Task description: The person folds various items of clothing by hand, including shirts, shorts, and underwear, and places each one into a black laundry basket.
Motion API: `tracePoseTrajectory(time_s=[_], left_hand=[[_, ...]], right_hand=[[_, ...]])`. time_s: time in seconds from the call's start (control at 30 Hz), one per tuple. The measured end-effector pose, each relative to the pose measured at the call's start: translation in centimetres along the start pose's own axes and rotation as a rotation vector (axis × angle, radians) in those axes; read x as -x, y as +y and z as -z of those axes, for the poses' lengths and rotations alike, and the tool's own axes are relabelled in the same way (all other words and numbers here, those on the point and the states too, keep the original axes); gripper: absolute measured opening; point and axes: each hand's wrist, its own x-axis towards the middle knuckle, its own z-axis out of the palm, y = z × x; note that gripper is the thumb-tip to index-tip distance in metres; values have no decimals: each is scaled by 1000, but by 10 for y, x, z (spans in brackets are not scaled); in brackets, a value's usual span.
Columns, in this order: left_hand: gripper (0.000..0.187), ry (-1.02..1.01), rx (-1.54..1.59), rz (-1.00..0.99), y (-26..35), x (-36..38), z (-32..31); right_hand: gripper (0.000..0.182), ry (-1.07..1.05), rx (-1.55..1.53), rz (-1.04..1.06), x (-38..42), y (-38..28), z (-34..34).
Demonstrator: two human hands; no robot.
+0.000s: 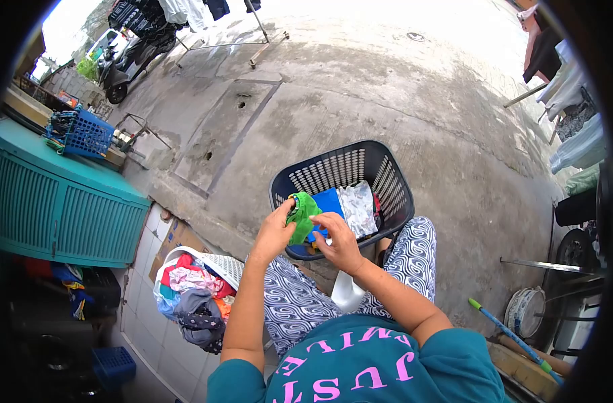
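Observation:
My left hand (274, 230) pinches a small green garment (306, 211), its dark-lined edge up at my fingertips. Just to the right of the cloth is my right hand (340, 245), fingers bent and apart with nothing between them. Both hands are over the near side of a dark plastic laundry basket (395, 168) in front of my knees. Inside that basket lie a folded blue cloth (329, 201) and a folded white-and-grey patterned cloth (357, 207), with something red at the right wall partly hidden.
A white basket (224, 267) heaped with crumpled clothes (194, 285) stands by my left leg. Left of it is a teal louvred cabinet (71, 208) with a blue basket (88, 132) on top. Clothes hang at the right (575, 87). A blue pole (514, 339) leans at lower right.

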Motion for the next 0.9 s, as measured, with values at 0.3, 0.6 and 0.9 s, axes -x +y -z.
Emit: tracePoseTrajectory(time_s=[0.3, 0.6, 0.9], left_hand=[[42, -171, 99, 51, 34, 12, 0], [38, -53, -16, 38, 32, 12, -33], [42, 100, -496, 84, -47, 50, -12]], right_hand=[[31, -507, -278, -255, -54, 19, 44], [29, -787, 49, -200, -62, 36, 50], [30, -838, 499, -428, -68, 147, 49]])
